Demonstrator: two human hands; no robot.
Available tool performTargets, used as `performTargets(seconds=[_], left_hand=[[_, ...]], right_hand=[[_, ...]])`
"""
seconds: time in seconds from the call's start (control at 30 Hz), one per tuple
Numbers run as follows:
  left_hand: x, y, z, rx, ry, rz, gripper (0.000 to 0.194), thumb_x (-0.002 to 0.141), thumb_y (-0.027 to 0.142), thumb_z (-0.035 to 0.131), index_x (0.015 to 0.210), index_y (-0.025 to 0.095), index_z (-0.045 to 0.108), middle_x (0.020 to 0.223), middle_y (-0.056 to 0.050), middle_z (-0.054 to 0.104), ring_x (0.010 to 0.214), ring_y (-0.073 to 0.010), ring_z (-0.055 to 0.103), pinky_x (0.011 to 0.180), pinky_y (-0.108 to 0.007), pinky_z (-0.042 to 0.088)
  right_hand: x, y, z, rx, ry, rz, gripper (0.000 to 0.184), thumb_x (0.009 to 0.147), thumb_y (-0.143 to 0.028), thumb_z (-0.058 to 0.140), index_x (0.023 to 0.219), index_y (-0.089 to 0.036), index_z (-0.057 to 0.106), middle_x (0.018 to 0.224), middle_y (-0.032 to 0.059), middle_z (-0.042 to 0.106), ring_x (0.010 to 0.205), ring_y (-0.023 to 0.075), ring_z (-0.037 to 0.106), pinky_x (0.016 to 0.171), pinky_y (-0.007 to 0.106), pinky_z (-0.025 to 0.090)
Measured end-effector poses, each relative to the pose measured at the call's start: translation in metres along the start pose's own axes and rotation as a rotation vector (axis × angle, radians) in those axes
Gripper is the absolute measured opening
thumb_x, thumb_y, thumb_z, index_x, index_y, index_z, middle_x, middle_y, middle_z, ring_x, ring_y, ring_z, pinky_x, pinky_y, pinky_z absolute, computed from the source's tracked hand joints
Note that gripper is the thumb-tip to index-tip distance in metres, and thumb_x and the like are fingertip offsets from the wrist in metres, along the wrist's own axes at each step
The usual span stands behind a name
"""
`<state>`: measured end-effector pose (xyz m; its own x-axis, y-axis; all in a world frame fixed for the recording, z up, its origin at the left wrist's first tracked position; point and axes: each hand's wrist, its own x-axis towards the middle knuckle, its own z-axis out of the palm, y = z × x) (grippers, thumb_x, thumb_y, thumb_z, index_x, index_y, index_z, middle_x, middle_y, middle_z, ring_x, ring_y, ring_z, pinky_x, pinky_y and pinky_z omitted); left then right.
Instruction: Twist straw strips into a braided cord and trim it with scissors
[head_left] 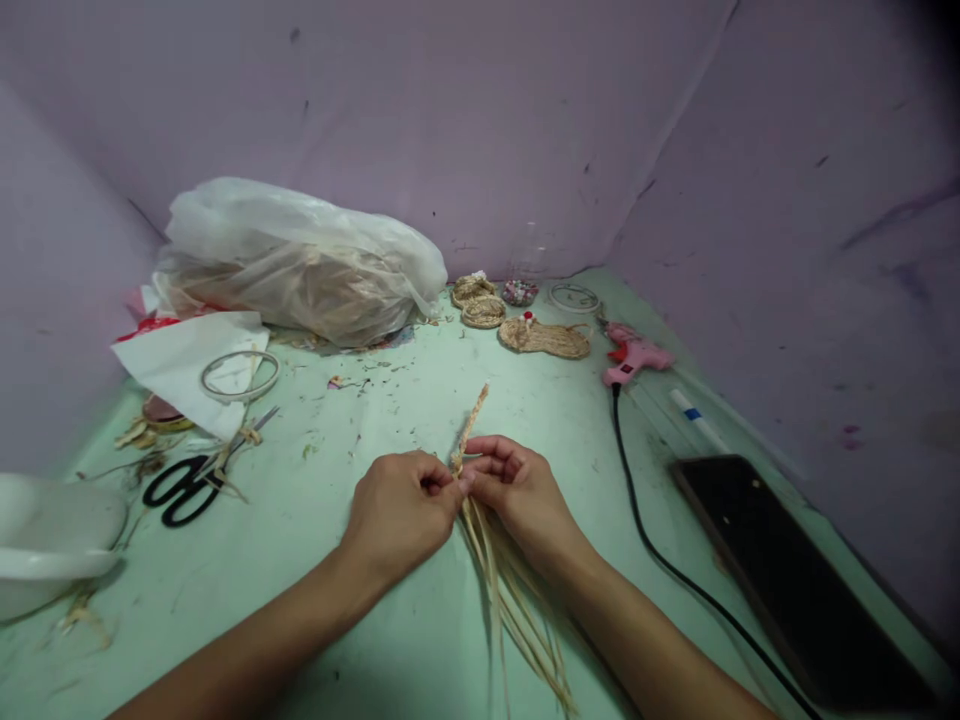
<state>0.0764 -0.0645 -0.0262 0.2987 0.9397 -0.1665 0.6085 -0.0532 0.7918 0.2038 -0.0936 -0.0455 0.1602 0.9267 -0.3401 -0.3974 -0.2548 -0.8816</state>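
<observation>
A braid of straw-coloured fibre [474, 418] points away from me over the middle of the table. My left hand [405, 500] pinches it from the left, just below a small knot. From the right, my right hand [517, 490] grips the same spot, thumb and fingertips closed, touching the left fingertips. Loose fibre strands [499, 590] fan out below both hands toward the table's near edge, partly under my right wrist. The exact crossing of strands between the fingertips is hidden.
At left are black-handled scissors [184, 490], a tape ring [240, 376], white paper [187, 350] and a white container [56, 540]. Behind lie a plastic bag [300, 260] and a woven sole [544, 337]. A pink glue gun [634, 352], marker [697, 418] and phone [795, 580] lie right.
</observation>
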Motion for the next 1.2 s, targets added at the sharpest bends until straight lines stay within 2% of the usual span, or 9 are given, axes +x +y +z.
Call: performTargets(seconds=[0.17,0.33,0.5,0.6,0.8,0.9,1.0,1.07,1.2], left_hand=[[0.003,-0.001,-0.002,0.032,-0.01,-0.003,0.015,0.065,0.024,0.051,0.053,0.017,0.057,0.049,0.0,0.054,0.049,-0.0121,0.045,0.048,-0.023,0.029],[0.004,0.003,-0.005,-0.009,-0.066,-0.001,0.012,0.063,0.02,0.049,0.054,0.016,0.056,0.049,0.001,0.052,0.048,-0.0113,0.044,0.047,-0.022,0.031],[0.004,0.004,-0.005,-0.01,-0.08,0.007,0.014,0.064,0.02,0.048,0.053,0.016,0.056,0.051,0.0,0.055,0.051,-0.0119,0.047,0.048,-0.022,0.033],[0.003,0.004,-0.005,-0.018,-0.091,0.005,0.016,0.065,0.022,0.049,0.054,0.015,0.058,0.054,-0.002,0.059,0.053,-0.0127,0.049,0.05,-0.023,0.035],[0.004,0.007,-0.005,-0.065,-0.164,-0.12,0.021,0.067,0.029,0.053,0.06,0.014,0.065,0.058,-0.004,0.063,0.055,-0.0139,0.051,0.053,-0.024,0.036],[-0.001,0.01,-0.004,0.109,-0.115,-0.086,0.022,0.071,0.03,0.05,0.062,0.017,0.064,0.06,-0.002,0.062,0.058,-0.0147,0.052,0.054,-0.025,0.034],[-0.01,0.015,-0.003,0.356,-0.056,0.059,0.026,0.078,0.027,0.042,0.065,0.019,0.063,0.068,-0.002,0.062,0.063,-0.0149,0.053,0.058,-0.026,0.032],[-0.015,0.018,-0.003,0.416,-0.062,0.12,0.027,0.08,0.025,0.038,0.068,0.02,0.062,0.073,-0.002,0.062,0.065,-0.0146,0.053,0.059,-0.026,0.031],[-0.013,0.02,-0.003,0.398,-0.059,0.056,0.022,0.076,0.026,0.044,0.063,0.02,0.061,0.067,0.0,0.062,0.062,-0.0138,0.053,0.056,-0.025,0.029]], right_hand=[[0.001,0.002,-0.001,0.035,-0.015,0.012,0.029,0.053,-0.013,0.069,0.08,-0.013,0.059,0.058,-0.0018,0.061,0.052,0.0094,0.055,0.056,0.024,0.043],[0.001,-0.001,-0.001,0.084,-0.08,0.015,0.024,0.055,-0.015,0.07,0.077,-0.012,0.059,0.06,0.0,0.061,0.05,0.0092,0.053,0.052,0.024,0.043],[0.0,-0.003,-0.001,0.068,-0.129,0.044,0.022,0.056,-0.02,0.072,0.074,-0.011,0.062,0.055,-0.0007,0.06,0.05,0.0085,0.052,0.054,0.024,0.043],[0.001,-0.003,-0.001,0.085,-0.117,0.05,0.019,0.055,-0.022,0.072,0.066,-0.012,0.06,0.05,-0.0017,0.058,0.046,0.0083,0.051,0.051,0.024,0.042],[-0.001,-0.004,0.001,0.093,-0.091,0.057,0.02,0.053,-0.022,0.073,0.062,-0.014,0.057,0.046,-0.0023,0.058,0.043,0.0081,0.051,0.048,0.021,0.04],[-0.001,-0.003,0.0,0.086,-0.055,0.053,0.02,0.052,-0.021,0.073,0.061,-0.014,0.057,0.049,-0.0024,0.059,0.045,0.0079,0.051,0.049,0.021,0.04],[-0.002,-0.002,0.0,0.063,-0.016,0.04,0.019,0.052,-0.018,0.074,0.062,-0.014,0.058,0.053,-0.0026,0.058,0.048,0.007,0.05,0.05,0.02,0.039],[-0.003,-0.002,0.0,0.061,-0.015,0.038,0.019,0.054,-0.019,0.074,0.064,-0.014,0.059,0.054,-0.0027,0.058,0.049,0.0069,0.049,0.05,0.019,0.038],[-0.004,-0.001,0.001,0.078,-0.025,0.027,0.021,0.054,-0.023,0.075,0.064,-0.014,0.058,0.055,-0.0023,0.057,0.05,0.0076,0.05,0.05,0.02,0.038]])
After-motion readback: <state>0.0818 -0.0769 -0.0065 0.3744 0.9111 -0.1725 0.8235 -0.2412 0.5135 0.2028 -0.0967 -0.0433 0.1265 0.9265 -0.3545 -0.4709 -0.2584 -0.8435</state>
